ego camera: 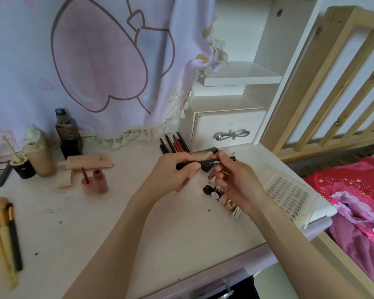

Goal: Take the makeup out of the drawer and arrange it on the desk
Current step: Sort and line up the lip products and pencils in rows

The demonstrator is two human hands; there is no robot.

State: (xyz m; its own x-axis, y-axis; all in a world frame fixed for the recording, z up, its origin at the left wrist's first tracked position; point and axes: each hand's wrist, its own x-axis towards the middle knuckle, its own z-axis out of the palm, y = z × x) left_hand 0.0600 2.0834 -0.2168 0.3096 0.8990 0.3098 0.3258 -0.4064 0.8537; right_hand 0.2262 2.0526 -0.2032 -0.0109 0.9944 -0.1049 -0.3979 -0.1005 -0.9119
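The white desk [138, 223] fills the lower frame and already carries much of the makeup: brushes [2, 229] at lower left, foundation bottles [41, 156] at mid left, a row of pencils [174, 143] at centre beside the small closed drawer [229, 131], and lipsticks [216, 190] under the right hand. At centre, the left hand [173, 171] and right hand [235, 182] both pinch a black makeup pen [205, 163] above the desk. Judging by this, most is out; this pen awaits placing.
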